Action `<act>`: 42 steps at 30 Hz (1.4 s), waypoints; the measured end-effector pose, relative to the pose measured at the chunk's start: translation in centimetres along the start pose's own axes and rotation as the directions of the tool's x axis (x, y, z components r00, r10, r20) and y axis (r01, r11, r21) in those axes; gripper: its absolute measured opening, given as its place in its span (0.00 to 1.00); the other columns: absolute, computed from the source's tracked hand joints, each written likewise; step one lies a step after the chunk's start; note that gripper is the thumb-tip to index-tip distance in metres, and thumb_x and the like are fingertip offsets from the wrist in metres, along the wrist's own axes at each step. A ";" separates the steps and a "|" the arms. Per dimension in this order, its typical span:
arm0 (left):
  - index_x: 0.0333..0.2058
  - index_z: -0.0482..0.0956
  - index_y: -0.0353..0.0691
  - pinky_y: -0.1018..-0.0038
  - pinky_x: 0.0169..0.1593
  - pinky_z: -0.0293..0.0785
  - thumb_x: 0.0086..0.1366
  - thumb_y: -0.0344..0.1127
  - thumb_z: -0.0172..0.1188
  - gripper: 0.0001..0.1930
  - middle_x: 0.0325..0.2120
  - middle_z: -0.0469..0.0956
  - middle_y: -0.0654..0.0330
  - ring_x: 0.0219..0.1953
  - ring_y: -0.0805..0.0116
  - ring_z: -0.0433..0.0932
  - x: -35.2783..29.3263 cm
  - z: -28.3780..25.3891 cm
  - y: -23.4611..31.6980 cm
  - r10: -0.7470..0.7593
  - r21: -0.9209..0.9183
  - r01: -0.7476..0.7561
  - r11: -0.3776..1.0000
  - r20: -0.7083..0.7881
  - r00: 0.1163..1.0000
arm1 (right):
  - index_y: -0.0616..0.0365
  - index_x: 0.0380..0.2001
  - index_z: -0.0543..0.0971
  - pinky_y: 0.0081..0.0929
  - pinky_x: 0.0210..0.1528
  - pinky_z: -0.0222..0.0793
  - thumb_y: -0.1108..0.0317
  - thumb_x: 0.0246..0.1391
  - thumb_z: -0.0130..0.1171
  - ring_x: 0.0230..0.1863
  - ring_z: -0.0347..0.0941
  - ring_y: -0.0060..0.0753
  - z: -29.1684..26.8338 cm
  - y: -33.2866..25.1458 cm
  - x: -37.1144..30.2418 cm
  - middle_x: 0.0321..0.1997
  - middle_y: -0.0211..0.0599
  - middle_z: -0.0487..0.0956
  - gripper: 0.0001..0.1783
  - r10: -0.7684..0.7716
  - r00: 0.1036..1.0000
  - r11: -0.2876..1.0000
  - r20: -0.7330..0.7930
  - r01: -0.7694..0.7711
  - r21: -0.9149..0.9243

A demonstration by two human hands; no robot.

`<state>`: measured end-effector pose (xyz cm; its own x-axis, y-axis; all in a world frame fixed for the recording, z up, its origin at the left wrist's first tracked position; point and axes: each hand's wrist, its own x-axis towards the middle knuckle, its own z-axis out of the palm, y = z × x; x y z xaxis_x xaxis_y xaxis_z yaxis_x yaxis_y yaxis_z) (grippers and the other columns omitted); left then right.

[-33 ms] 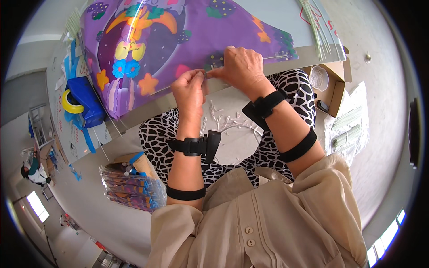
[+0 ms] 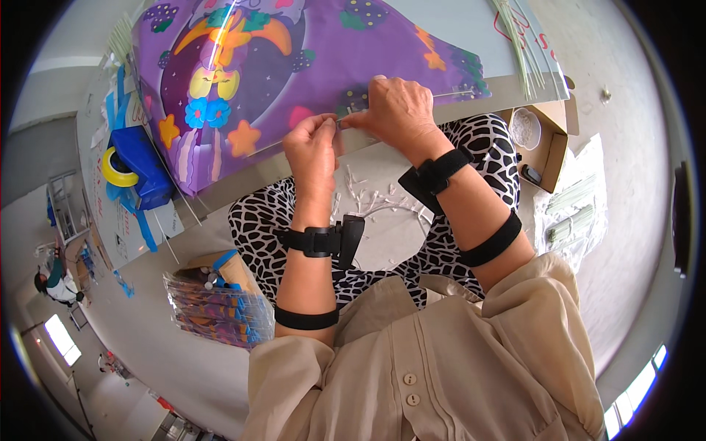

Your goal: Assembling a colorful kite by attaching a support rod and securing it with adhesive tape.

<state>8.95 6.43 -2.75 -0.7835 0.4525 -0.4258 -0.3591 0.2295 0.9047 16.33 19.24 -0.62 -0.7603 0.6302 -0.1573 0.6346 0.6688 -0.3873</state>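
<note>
A purple sheet [image 2: 331, 70] printed with stars, strawberries and a cartoon figure lies across the board in front of me. Along its near edge runs a thin pale rod [image 2: 454, 94]. My left hand [image 2: 312, 151] is closed at that edge, thumb and forefinger pinching the rod. Just to its right, my right hand [image 2: 398, 116] also pinches there, its thumb pointing toward the left fingertips. The two sets of fingertips almost meet. Any small part between them is too hidden to make out.
A blue tape dispenser [image 2: 151, 169] with yellow tape stands left. Small white pieces [image 2: 368, 197] lie between my knees. On the right are an open cardboard box [image 2: 551, 136] with a white cup and bagged pale sticks [image 2: 570, 213]. Packed printed sheets [image 2: 217, 309] lie lower left.
Almost nothing differs. My left hand has shifted very slightly; the sheet and my right hand stay in place.
</note>
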 end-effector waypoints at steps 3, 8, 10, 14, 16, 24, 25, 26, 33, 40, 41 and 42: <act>0.32 0.79 0.29 0.80 0.13 0.54 0.59 0.29 0.56 0.08 0.15 0.70 0.67 0.11 0.82 0.60 -0.2 0.2 -0.2 0.066 0.062 -0.064 0.996 -0.031 0.997 | 0.60 0.20 0.78 0.38 0.26 0.71 0.40 0.30 0.70 0.25 0.78 0.47 0.1 0.0 0.0 0.20 0.44 0.78 0.30 -0.019 0.999 1.000 -0.030 0.019 0.000; 0.42 0.75 0.30 0.74 0.23 0.66 0.58 0.26 0.54 0.12 0.22 0.74 0.62 0.19 0.73 0.69 -0.3 -0.3 -1.0 0.306 0.216 -0.270 0.938 -0.157 0.939 | 0.61 0.24 0.76 0.38 0.28 0.71 0.45 0.34 0.69 0.27 0.77 0.48 0.2 0.7 -0.2 0.22 0.43 0.78 0.27 -0.051 0.999 0.997 -0.015 0.052 0.063; 0.50 0.71 0.34 0.67 0.39 0.70 0.57 0.24 0.53 0.20 0.36 0.74 0.54 0.35 0.60 0.73 -1.1 -0.5 -0.6 0.729 0.701 -0.579 0.416 0.123 0.673 | 0.61 0.27 0.76 0.38 0.30 0.71 0.50 0.37 0.69 0.28 0.76 0.49 0.6 1.8 -0.7 0.25 0.44 0.78 0.25 -0.087 0.996 0.989 -0.014 0.088 0.119; 0.58 0.63 0.40 0.52 0.60 0.53 0.58 0.30 0.56 0.28 0.60 0.58 0.48 0.62 0.47 0.56 -2.5 -0.2 -0.1 0.602 0.808 -0.589 0.029 0.456 0.655 | 0.64 0.47 0.71 0.35 0.53 0.66 0.70 0.49 0.54 0.55 0.67 0.47 1.0 1.9 -3.8 0.55 0.52 0.69 0.20 -0.235 0.949 0.943 -0.208 0.275 0.188; 0.61 0.59 0.41 0.49 0.63 0.46 0.58 0.37 0.58 0.32 0.64 0.52 0.50 0.66 0.51 0.50 -2.4 -0.3 -1.0 0.534 0.803 -0.593 0.064 0.474 0.700 | 0.63 0.56 0.66 0.43 0.66 0.50 0.70 0.49 0.52 0.66 0.54 0.47 2.1 1.1 -5.0 0.63 0.49 0.61 0.28 -0.395 0.880 0.918 -0.262 0.385 -0.091; 0.62 0.55 0.37 0.50 0.65 0.45 0.55 0.51 0.62 0.42 0.64 0.53 0.51 0.67 0.55 0.51 -2.3 -0.8 -0.9 0.429 0.834 -0.551 0.016 0.492 0.758 | 0.61 0.61 0.60 0.47 0.69 0.40 0.67 0.49 0.52 0.69 0.49 0.39 3.3 1.3 -5.8 0.68 0.42 0.55 0.34 -0.388 0.913 0.910 -0.128 0.357 -0.212; 0.63 0.54 0.36 0.50 0.65 0.45 0.54 0.51 0.62 0.43 0.64 0.53 0.50 0.67 0.54 0.51 -2.4 -1.1 -1.1 0.442 0.851 -0.525 0.014 0.465 0.767 | 0.61 0.61 0.60 0.47 0.69 0.40 0.67 0.49 0.52 0.69 0.49 0.39 3.1 1.5 -5.8 0.68 0.42 0.55 0.34 -0.390 0.911 0.908 -0.134 0.356 -0.219; 0.63 0.54 0.36 0.50 0.65 0.45 0.54 0.51 0.62 0.43 0.64 0.53 0.50 0.67 0.54 0.51 -2.5 -1.7 -1.2 0.450 0.849 -0.528 0.014 0.466 0.762 | 0.63 0.61 0.61 0.47 0.69 0.40 0.66 0.49 0.52 0.69 0.49 0.41 2.8 1.9 -5.8 0.68 0.44 0.54 0.34 -0.365 0.922 0.908 -0.130 0.322 -0.267; 0.62 0.51 0.29 0.52 0.65 0.48 0.54 0.50 0.64 0.46 0.64 0.49 0.41 0.67 0.49 0.48 -2.5 -8.3 -0.4 0.352 0.968 -0.250 -0.008 0.237 0.906 | 0.66 0.37 0.75 0.37 0.53 0.66 0.68 0.41 0.60 0.51 0.69 0.51 -2.1 8.6 -3.6 0.51 0.53 0.72 0.18 -0.014 0.972 0.998 -0.236 0.001 -0.056; 0.57 0.58 0.25 0.56 0.64 0.53 0.52 0.42 0.67 0.41 0.60 0.54 0.34 0.64 0.43 0.52 -2.1 -8.8 0.3 0.397 0.930 -0.358 0.080 0.300 0.867 | 0.59 0.29 0.77 0.36 0.39 0.70 0.70 0.37 0.63 0.37 0.75 0.48 -4.5 12.7 -2.0 0.33 0.47 0.77 0.11 0.243 0.965 0.955 -0.095 -0.222 0.195; 0.56 0.60 0.24 0.58 0.63 0.54 0.51 0.40 0.67 0.39 0.59 0.55 0.33 0.63 0.43 0.54 -2.0 -9.0 0.3 0.433 0.914 -0.396 0.089 0.323 0.842 | 0.59 0.29 0.77 0.36 0.39 0.70 0.70 0.37 0.63 0.37 0.75 0.48 -4.3 12.8 -2.0 0.33 0.47 0.77 0.11 0.243 0.965 0.956 -0.100 -0.220 0.194; 0.56 0.60 0.24 0.58 0.63 0.54 0.51 0.40 0.67 0.39 0.59 0.55 0.33 0.63 0.43 0.54 -2.0 -9.0 0.3 0.435 0.911 -0.401 0.091 0.326 0.839 | 0.59 0.27 0.77 0.36 0.38 0.70 0.70 0.36 0.64 0.36 0.75 0.48 -4.1 13.1 -2.0 0.30 0.46 0.77 0.11 0.199 0.957 0.974 -0.211 -0.169 0.151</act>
<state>5.83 -2.14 -1.46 -0.6484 0.7607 0.0305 0.7439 0.6246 0.2374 26.72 28.36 -1.70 -0.5721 0.8194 -0.0360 0.7258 0.4854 -0.4874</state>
